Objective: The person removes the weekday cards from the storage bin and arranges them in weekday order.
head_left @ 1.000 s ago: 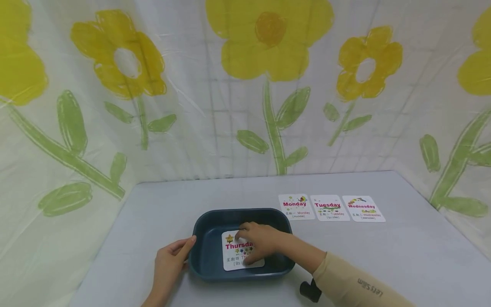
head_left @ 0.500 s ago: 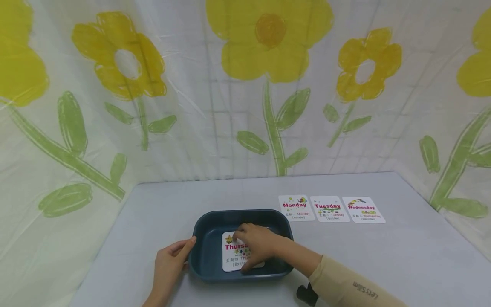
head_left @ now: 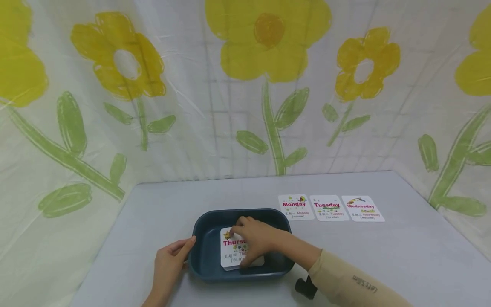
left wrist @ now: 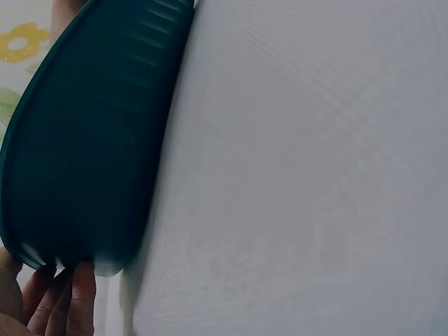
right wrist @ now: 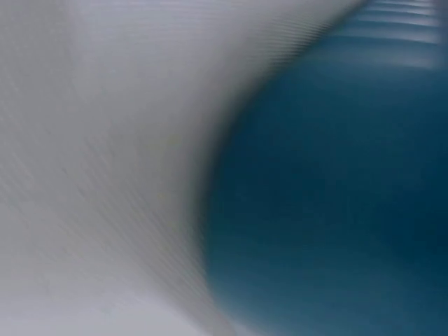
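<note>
A dark blue-green plastic tray (head_left: 207, 256) with rounded corners stands on the table. My left hand (head_left: 168, 260) holds its left end, thumb at the rim; in the left wrist view the fingers (left wrist: 82, 297) touch the outside of the tray's end. Inside the tray, my right hand (head_left: 258, 236) grips a white Thursday card (head_left: 231, 251) across its top and bottom edges, covering its right part. Under its lower edge shows a sliver of what looks like another card. The right wrist view has only the tray wall (right wrist: 336, 189) and tabletop, without the hand.
Monday (head_left: 296, 207), Tuesday (head_left: 330, 209) and Wednesday (head_left: 363, 209) cards lie face up in a row, behind and to the right of the tray. A small black object (head_left: 305, 288) is by the right sleeve (head_left: 356, 277). A flower-printed curtain (head_left: 184, 128) hangs behind the table.
The Thursday card has shifted slightly up and left with my right hand, baring an edge beneath it. My left hand and the tray have stayed in place.
</note>
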A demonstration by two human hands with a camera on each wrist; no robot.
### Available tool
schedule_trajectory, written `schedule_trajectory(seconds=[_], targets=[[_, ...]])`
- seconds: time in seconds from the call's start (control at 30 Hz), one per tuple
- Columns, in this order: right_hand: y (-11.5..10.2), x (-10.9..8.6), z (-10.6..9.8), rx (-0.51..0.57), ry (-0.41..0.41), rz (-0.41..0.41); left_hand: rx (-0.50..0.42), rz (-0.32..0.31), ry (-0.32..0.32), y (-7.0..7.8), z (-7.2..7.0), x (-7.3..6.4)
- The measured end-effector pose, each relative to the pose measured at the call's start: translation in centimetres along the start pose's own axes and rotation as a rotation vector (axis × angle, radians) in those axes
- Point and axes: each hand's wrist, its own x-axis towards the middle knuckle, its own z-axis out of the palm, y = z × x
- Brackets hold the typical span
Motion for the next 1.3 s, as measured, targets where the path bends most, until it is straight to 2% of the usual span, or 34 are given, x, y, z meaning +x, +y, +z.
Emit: schedule_trajectory(seconds=[0.27, 0.53, 0.67, 0.8, 1.07, 1.3], targets=[[0.3, -0.9, -1.6, 0.019, 0.005, -0.067, -0.015, -0.005, -0.010, 0.0, 0.2, 0.1], [1.4, -2.7, -3.3, 0.035, -0.014, -0.053, 0.008, -0.018, 0.004, 0.1, 0.1, 0.1], [2.1, -4.3, -4.4, 0.035, -0.025, -0.029, 0.014, -0.015, 0.003, 0.0, 0.0, 0.0], [3.1, -6.3, -5.1, 0.050, -0.003, 0.001, 0.015, -0.022, -0.002, -0.1, 0.0, 0.0], [5.7, -10.1, -5.5, 0.085, 0.065, 0.036, 0.019, -0.018, 0.003, -0.2, 0.1, 0.0], [7.5, -12.9, -5.5, 0.092, 0.096, 0.124, 0.031, -0.003, 0.009, -0.1, 0.1, -0.2]])
